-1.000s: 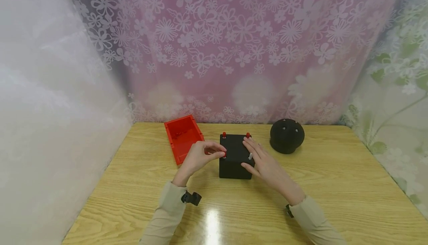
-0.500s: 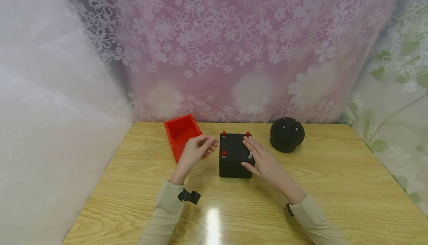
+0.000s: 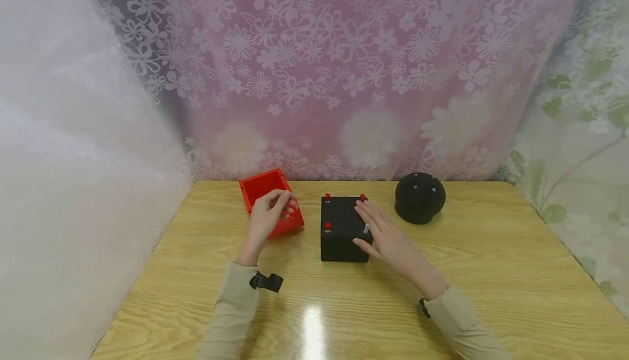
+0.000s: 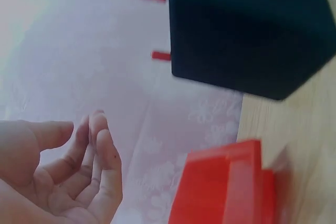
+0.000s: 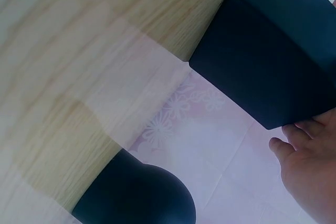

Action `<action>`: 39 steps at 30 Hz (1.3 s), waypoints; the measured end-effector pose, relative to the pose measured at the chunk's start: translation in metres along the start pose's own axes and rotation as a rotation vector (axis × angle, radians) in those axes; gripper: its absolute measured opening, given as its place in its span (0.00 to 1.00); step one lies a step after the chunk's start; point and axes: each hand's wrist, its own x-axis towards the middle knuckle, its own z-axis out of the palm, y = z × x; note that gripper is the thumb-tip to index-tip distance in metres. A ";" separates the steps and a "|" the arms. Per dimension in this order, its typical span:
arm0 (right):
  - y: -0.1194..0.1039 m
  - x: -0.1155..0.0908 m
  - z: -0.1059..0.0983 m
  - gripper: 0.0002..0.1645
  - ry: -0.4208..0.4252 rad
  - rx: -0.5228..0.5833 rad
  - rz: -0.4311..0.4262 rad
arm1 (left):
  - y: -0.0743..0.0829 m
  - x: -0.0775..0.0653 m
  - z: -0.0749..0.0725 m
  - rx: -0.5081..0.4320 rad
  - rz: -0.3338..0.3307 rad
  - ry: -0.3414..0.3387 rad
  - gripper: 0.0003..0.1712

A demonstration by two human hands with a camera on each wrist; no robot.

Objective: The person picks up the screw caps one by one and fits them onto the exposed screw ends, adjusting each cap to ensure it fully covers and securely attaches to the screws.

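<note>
Resting on a wooden table [image 3: 491, 272], a black box [image 3: 344, 234] sat at the centre of the scene, and everything else is placed relative to it. Three small red pegs [image 3: 327, 226] and one pale peg [image 3: 366, 229] stood up from its top corners. The right hand [image 3: 385, 237] lay across the box's right top edge with fingers straight and relaxed, pressing lightly and gripping nothing. Just left of the box stood an open red tray [image 3: 260, 185], tilted slightly, its open side up. The left hand [image 3: 267, 218] hovered over the tray's near end, fingers loosely spread and slightly bent; the wrist view showed its palm bare, holding nothing. Whether anything lay inside the tray could not be told, because the hand covered part of it. Right of the box, a little apart and nearer the back of the table, sat a black dome [image 3: 420, 199] with small pale dots on top. Behind the box hung a pink floral curtain [image 3: 344, 76].
</note>
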 end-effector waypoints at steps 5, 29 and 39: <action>-0.002 0.001 0.000 0.48 -0.019 0.011 0.018 | 0.002 0.013 -0.017 0.016 0.039 0.034 0.19; -0.002 0.000 0.001 0.47 -0.009 0.017 0.014 | -0.028 0.092 -0.030 0.890 -0.088 -0.156 0.21; -0.003 0.000 -0.002 0.48 -0.026 0.024 0.026 | -0.049 0.101 -0.022 1.013 -0.161 -0.216 0.11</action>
